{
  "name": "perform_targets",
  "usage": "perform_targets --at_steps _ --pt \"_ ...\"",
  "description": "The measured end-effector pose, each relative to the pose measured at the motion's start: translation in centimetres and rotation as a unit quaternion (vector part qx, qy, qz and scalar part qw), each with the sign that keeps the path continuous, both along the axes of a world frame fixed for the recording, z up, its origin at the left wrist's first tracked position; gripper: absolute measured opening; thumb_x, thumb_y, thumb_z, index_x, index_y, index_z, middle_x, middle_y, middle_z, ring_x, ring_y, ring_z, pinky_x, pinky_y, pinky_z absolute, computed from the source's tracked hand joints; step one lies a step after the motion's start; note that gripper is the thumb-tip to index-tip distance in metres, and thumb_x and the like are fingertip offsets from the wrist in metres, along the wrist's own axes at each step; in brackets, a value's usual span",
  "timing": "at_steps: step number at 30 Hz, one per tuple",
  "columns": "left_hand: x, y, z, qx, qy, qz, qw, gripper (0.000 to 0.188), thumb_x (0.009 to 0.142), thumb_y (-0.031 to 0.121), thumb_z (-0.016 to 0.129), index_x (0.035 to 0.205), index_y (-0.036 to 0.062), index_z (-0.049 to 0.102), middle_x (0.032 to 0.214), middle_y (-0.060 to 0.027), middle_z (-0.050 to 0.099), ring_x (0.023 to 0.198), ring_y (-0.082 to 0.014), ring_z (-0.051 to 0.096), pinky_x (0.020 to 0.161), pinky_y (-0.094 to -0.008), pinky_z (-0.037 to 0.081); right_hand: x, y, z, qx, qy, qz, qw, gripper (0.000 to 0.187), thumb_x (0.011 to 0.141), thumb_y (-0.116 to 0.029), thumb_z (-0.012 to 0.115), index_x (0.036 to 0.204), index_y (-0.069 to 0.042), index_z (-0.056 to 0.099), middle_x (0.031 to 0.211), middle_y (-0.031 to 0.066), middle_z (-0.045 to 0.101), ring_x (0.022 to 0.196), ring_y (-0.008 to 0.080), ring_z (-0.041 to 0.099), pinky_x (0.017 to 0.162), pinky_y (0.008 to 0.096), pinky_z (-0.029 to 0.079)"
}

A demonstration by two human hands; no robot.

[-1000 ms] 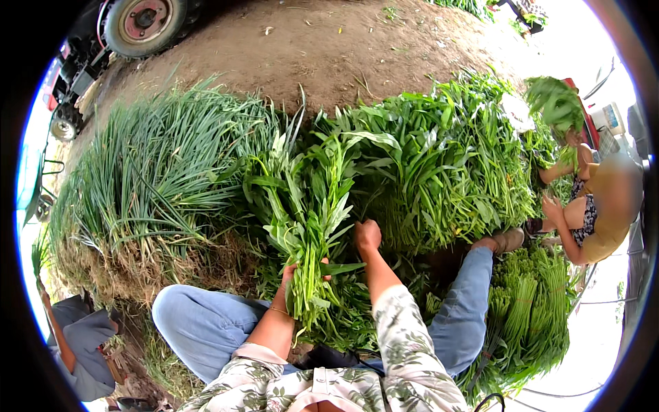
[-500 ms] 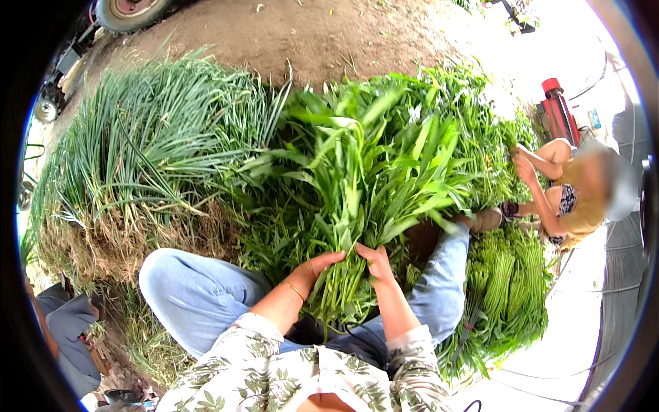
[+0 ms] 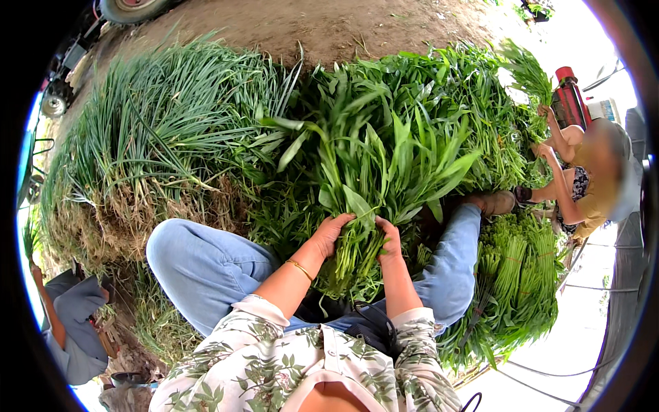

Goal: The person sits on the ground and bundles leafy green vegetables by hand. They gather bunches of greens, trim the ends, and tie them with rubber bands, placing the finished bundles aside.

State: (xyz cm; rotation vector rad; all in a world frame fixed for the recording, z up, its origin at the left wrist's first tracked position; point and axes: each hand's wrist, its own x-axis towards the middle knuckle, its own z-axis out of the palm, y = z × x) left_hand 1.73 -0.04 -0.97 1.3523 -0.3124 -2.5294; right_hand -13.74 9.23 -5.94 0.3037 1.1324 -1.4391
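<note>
Between my knees I hold a loose bunch of leafy greens (image 3: 374, 172) that look like water spinach, leaves fanning away from me and stems pointing toward my lap. My left hand (image 3: 331, 233), a bangle on its wrist, closes round the left side of the stems. On the other side my right hand (image 3: 389, 242) grips them, thumb on top. Some fingers are hidden under the bunch. Beyond it spreads a large heap of the same greens (image 3: 412, 86). Tied bundles (image 3: 515, 257) with their stems lined up lie beside my right knee.
A big pile of spring onions (image 3: 171, 117) with dry roots lies to the left. At the right, another person (image 3: 583, 175) holds greens near a red cylinder (image 3: 568, 99). Another person's grey-clad leg (image 3: 79, 316) shows at lower left. A wheel (image 3: 134, 8) stands on the bare soil (image 3: 295, 27).
The bunch's leaves have shifted and spread, with one stem now leaning left; both hands still grip the stems. The person at right has lifted a handful of greens.
</note>
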Motion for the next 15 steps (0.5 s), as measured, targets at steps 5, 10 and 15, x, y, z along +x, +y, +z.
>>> perform_targets --at_steps 5,10,15 --pt "1.4 0.8 -3.6 0.073 0.08 -0.057 0.993 0.024 0.082 0.024 0.057 0.092 0.0028 0.064 0.086 -0.0073 0.067 0.077 -0.0185 0.064 0.074 -0.0352 0.053 1.5 -0.2 0.8 0.009 -0.027 0.127 0.991 0.032 0.085 -0.026 0.062 0.105 -0.001 0.061 0.095 0.0079 0.066 0.082 0.0203 0.065 0.073 0.0348 0.053" --pt "-0.1 3.0 -2.7 -0.304 -0.252 0.114 0.912 0.044 0.077 0.009 0.067 0.113 -0.0024 0.044 0.107 -0.0113 0.058 0.092 -0.0223 0.058 0.084 -0.0331 0.046 2.6 0.4 -1.2 0.012 -0.014 0.125 0.992 0.033 0.08 -0.023 0.065 0.104 -0.001 0.061 0.094 0.0093 0.066 0.082 0.0233 0.064 0.074 0.0409 0.052" --pt "1.4 2.5 -3.6 -0.388 -0.307 0.008 0.869 0.029 0.078 0.014 0.064 0.097 -0.0033 0.05 0.092 -0.0123 0.062 0.084 -0.023 0.058 0.077 -0.0344 0.045 3.2 0.2 -0.4 0.036 -0.047 0.155 0.986 0.038 0.078 -0.027 0.066 0.107 -0.002 0.061 0.098 0.01 0.066 0.083 0.0241 0.065 0.076 0.0415 0.053"
